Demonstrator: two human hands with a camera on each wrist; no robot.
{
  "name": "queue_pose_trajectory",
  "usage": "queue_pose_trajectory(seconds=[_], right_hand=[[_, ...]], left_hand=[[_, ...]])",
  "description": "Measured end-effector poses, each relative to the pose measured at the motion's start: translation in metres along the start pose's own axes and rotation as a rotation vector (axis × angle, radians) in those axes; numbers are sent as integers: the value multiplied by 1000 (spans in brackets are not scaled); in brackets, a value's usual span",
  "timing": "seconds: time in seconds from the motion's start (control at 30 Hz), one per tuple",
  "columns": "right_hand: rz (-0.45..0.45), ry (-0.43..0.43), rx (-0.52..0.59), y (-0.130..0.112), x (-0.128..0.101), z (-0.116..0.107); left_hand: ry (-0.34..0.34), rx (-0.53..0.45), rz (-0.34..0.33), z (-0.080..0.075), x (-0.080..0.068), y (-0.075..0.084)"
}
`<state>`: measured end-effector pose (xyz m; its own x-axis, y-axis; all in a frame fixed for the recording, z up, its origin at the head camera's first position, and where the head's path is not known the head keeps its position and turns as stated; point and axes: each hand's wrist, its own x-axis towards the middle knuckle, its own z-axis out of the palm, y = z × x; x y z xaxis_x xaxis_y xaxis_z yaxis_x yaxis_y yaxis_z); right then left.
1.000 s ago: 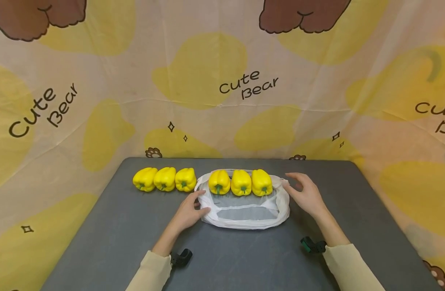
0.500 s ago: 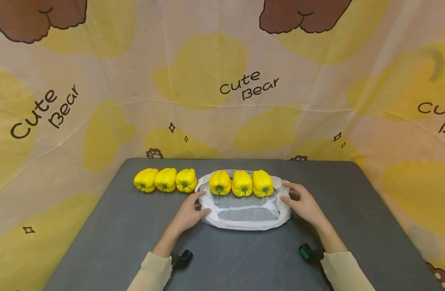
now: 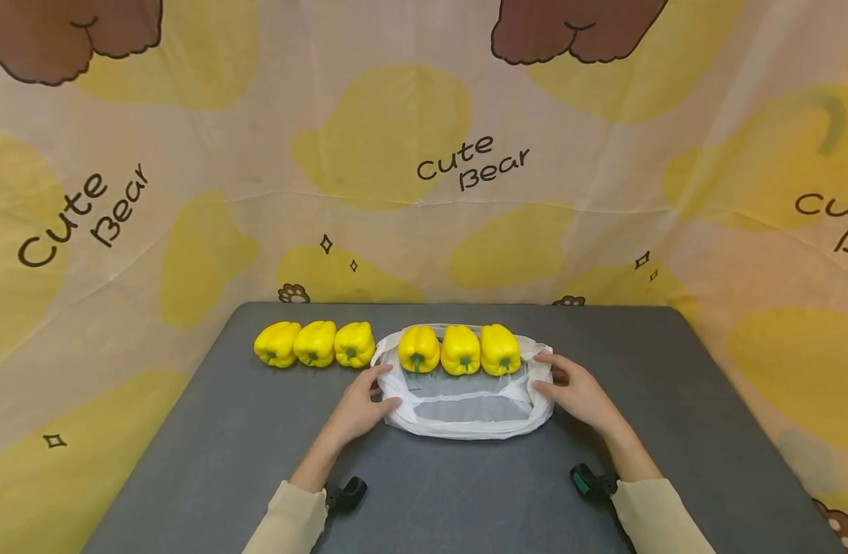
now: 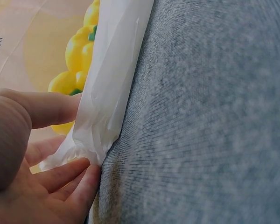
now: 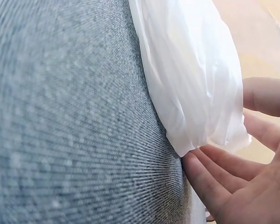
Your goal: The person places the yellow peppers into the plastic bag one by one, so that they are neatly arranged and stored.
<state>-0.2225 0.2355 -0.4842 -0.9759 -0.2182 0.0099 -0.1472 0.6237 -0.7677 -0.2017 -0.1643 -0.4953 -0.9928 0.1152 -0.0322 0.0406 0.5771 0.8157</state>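
A white plastic bag [image 3: 465, 429] lies spread on the table, its rim turned down into a low oval. Three yellow bell peppers [image 3: 460, 351] sit in a row along its far side, stems facing me. My left hand [image 3: 358, 406] grips the bag's left side, thumb at the inner edge and fingers outside. In the left wrist view, that hand's fingertips [image 4: 84, 164] reach under the white film. On the right side, my right hand [image 3: 582, 394] holds the bag the same way. The right wrist view shows its fingertips [image 5: 194, 158] low against the folded plastic [image 5: 191, 79].
Three more yellow bell peppers [image 3: 315, 344] stand in a row left of the bag, the nearest one close to its rim. The grey table [image 3: 459, 500] ends at a patterned cloth backdrop [image 3: 368, 138]. Black devices [image 3: 345, 493] sit at both wrists.
My right hand has come from the bag's far right corner inward and toward me, and now holds its right side. The left hand and the peppers have kept their places.
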Motion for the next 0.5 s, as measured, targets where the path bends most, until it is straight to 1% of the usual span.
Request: queue_pose_trajectory(seconds=[0.23,0.4,0.5], right_hand=[[-20,-10,-8,1,2,0],[-16,-16,-9,1,2,0],[-7,-22,-5,1,1,0]], left_hand=[[0,-17,11,-2,0,1],[-3,-29,27,-5,0,1],[-7,-19,37,-9,-1,2]])
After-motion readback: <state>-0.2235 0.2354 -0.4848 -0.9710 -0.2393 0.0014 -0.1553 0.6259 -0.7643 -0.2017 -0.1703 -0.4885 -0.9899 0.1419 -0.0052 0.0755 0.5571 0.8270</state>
